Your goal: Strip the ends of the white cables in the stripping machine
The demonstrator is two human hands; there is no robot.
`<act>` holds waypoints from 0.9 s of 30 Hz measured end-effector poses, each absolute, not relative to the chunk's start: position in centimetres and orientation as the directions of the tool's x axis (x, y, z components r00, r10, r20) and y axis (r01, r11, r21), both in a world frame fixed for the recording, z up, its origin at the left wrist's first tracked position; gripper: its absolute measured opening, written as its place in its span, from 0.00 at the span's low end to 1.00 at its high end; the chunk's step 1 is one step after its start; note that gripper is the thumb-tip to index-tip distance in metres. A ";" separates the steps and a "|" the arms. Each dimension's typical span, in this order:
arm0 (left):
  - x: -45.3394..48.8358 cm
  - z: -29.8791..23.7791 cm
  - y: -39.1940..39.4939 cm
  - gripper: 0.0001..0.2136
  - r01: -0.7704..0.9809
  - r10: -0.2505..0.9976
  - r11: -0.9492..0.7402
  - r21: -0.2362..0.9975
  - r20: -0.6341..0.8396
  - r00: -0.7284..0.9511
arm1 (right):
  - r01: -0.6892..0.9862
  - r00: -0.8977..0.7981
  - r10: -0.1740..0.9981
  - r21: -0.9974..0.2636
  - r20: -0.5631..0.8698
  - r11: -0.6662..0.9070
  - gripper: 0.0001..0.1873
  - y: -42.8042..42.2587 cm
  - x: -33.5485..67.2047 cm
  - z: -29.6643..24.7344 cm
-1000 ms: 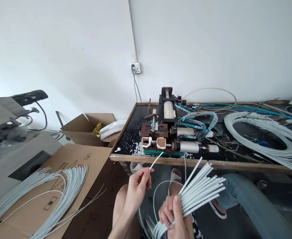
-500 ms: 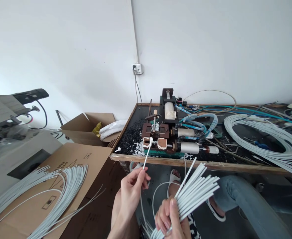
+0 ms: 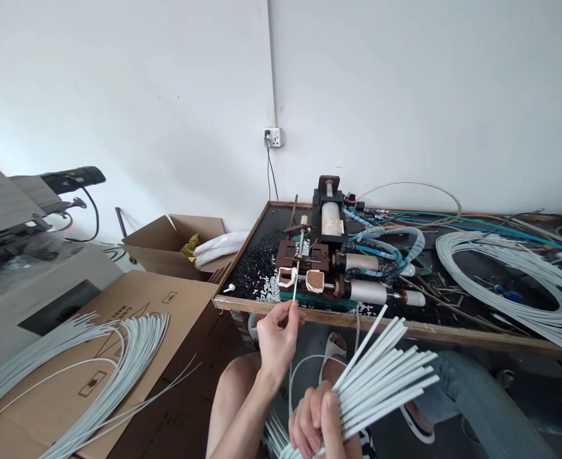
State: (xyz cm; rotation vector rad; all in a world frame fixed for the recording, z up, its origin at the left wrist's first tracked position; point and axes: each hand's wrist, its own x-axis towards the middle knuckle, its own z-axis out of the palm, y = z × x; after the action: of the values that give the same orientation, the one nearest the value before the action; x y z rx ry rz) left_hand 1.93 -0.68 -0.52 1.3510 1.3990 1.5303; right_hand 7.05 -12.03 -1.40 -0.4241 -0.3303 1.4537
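While your left hand [image 3: 277,341] pinches one thin white strand [image 3: 295,308] between thumb and fingertips, its tip points up toward the pale clamp pads [image 3: 285,277] of the pneumatic bench machine [image 3: 328,220]. This looks like the feeding step, one piece at a time, and the tip appears to call for careful lining up with those pads. Your right hand [image 3: 312,421] is clenched around a fanned bundle of stiff, matte white strands [image 3: 381,376], which splay out just below the wooden front edge of the surface [image 3: 357,322]. On that dark surface, black pellets [image 3: 256,274] and white chips [image 3: 268,290] lie scattered around the machine's polished silver cylinders [image 3: 367,292]. A large coil of white cable [image 3: 453,245] lies to the right, while long, curving white strands [image 3: 137,344] rest on a brown cardboard sheet [image 3: 175,299] to your left.
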 end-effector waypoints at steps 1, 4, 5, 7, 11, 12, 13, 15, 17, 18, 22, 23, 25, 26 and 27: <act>2.1 -0.6 -0.6 0.14 0.173 0.931 -0.215 0.961 0.255 -0.261 | -0.877 0.031 0.999 -0.480 0.022 0.038 0.26 -11.8 7.4 -1.8; 2.3 -0.7 -0.4 0.15 0.196 0.928 -0.212 0.957 0.260 -0.266 | -0.853 -0.194 0.961 -0.518 0.197 -0.066 0.32 -11.4 8.4 -2.4; 2.3 -0.7 -0.3 0.15 0.205 0.929 -0.211 0.956 0.261 -0.262 | -0.847 -0.199 0.963 -0.527 0.180 -0.077 0.33 -11.4 8.6 -2.3; 2.3 -0.6 -0.1 0.16 0.215 0.931 -0.210 0.954 0.262 -0.252 | -0.841 -0.106 0.991 -0.539 0.076 -0.049 0.33 -11.6 8.7 -2.1; 2.3 -0.4 0.1 0.17 0.219 0.932 -0.201 0.955 0.256 -0.258 | -0.850 -0.161 0.972 -0.525 0.170 -0.048 0.30 -10.9 8.9 -3.1; 2.2 -0.4 0.1 0.17 0.218 0.931 -0.199 0.956 0.253 -0.263 | -0.856 -0.245 0.929 -0.512 0.277 -0.073 0.30 -10.6 9.1 -3.7; 2.2 -0.3 0.1 0.16 0.215 0.931 -0.198 0.956 0.252 -0.265 | -0.862 -0.307 0.875 -0.499 0.373 -0.089 0.30 -10.2 9.3 -4.4; 2.2 -0.2 0.1 0.16 0.207 0.930 -0.198 0.958 0.250 -0.269 | -0.865 -0.317 0.851 -0.495 0.418 -0.079 0.28 -9.6 9.6 -5.5; 2.1 -0.1 0.0 0.16 0.200 0.930 -0.201 0.959 0.251 -0.269 | -0.858 -0.314 0.858 -0.509 0.407 -0.072 0.28 -9.2 9.8 -6.2; 2.1 -0.1 0.0 0.16 0.197 0.930 -0.202 0.959 0.251 -0.270 | -0.854 -0.323 0.854 -0.514 0.409 -0.077 0.29 -9.2 9.9 -6.3; 2.0 -0.2 0.0 0.16 0.174 0.930 -0.202 0.964 0.245 -0.273 | -0.860 -0.297 0.882 -0.505 0.367 -0.079 0.33 -9.4 9.6 -6.1; 2.0 -0.1 0.1 0.16 0.164 0.932 -0.200 0.966 0.239 -0.272 | -0.859 -0.280 0.897 -0.506 0.341 -0.076 0.33 -9.5 9.5 -6.0; 1.8 0.0 0.3 0.16 0.137 0.940 -0.190 0.972 0.220 -0.260 | -0.861 -0.264 0.905 -0.504 0.334 -0.065 0.33 -9.7 9.3 -5.8; 1.7 0.1 0.5 0.16 0.120 0.947 -0.181 0.976 0.206 -0.246 | -0.863 -0.256 0.908 -0.501 0.332 -0.060 0.32 -9.9 9.1 -5.6; 1.6 0.3 0.6 0.16 0.103 0.956 -0.172 0.980 0.191 -0.223 | -0.864 -0.243 0.916 -0.500 0.320 -0.054 0.32 -10.2 8.9 -5.3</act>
State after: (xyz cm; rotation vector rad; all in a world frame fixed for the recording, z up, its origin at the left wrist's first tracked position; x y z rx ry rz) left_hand 1.61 0.65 0.28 1.2892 1.3530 1.4827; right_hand 8.95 -10.16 -5.29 -0.0954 -0.7145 1.6710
